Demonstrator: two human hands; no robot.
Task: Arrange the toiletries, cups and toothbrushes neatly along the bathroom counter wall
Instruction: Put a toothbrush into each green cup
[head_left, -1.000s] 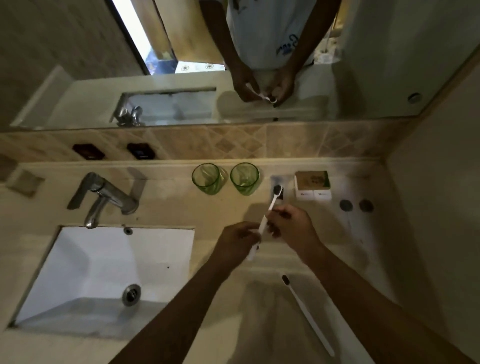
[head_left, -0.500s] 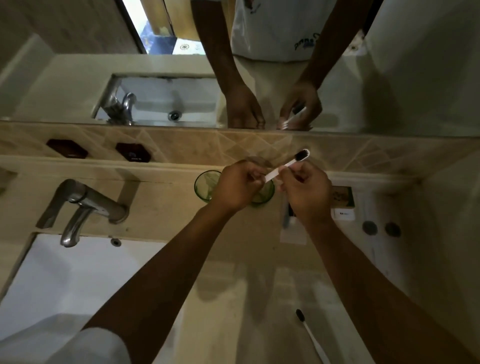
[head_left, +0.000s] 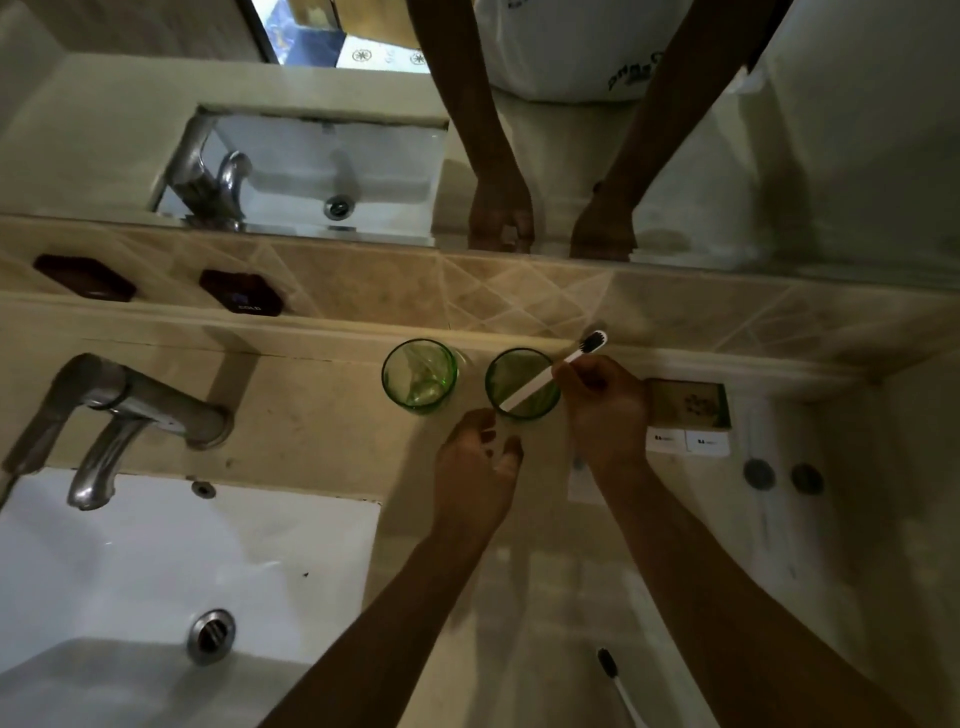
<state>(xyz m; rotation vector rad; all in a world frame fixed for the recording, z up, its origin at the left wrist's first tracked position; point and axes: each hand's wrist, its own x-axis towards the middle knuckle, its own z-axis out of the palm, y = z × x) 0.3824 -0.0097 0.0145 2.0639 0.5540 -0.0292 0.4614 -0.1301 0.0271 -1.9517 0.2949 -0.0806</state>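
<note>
Toothbrush (head_left: 550, 376) pinched by right hand (head_left: 605, 410) goes into right cup (head_left: 522, 383); left hand (head_left: 475, 467) relaxed, empty; next, let go

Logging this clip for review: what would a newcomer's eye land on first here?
The right hand holds a white toothbrush, handle end down in the right green cup by the wall. The left hand hovers open just in front of that cup. A second toothbrush lies on the counter near the front edge.
</note>
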